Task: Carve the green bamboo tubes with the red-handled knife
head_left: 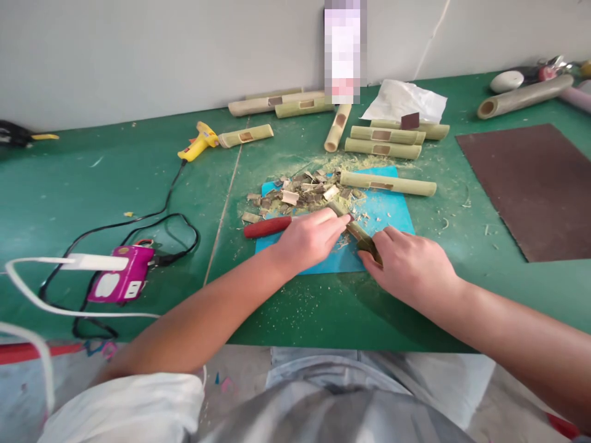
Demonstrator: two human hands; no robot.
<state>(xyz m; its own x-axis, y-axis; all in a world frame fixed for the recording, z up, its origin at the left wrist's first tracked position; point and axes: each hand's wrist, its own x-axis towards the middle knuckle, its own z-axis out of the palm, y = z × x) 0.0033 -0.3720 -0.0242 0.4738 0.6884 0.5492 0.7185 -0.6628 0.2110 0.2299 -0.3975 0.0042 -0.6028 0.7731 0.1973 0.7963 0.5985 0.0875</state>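
A short bamboo tube lies slantwise over a blue sheet on the table. My right hand is wrapped around its near end. At the tube's middle my left hand is closed, its fingers pressing on the bamboo; a dark brown edge, seemingly sandpaper, shows at the fingertips. A red-handled tool lies beside my left hand, its far part hidden behind that hand. Just beyond, another bamboo tube with a cut opening rests across the sheet.
Bamboo chips and dust are heaped at the left. Several notched tubes lie behind. A yellow glue gun, a purple power socket with cords, a white bag and a brown sheet surround the work area.
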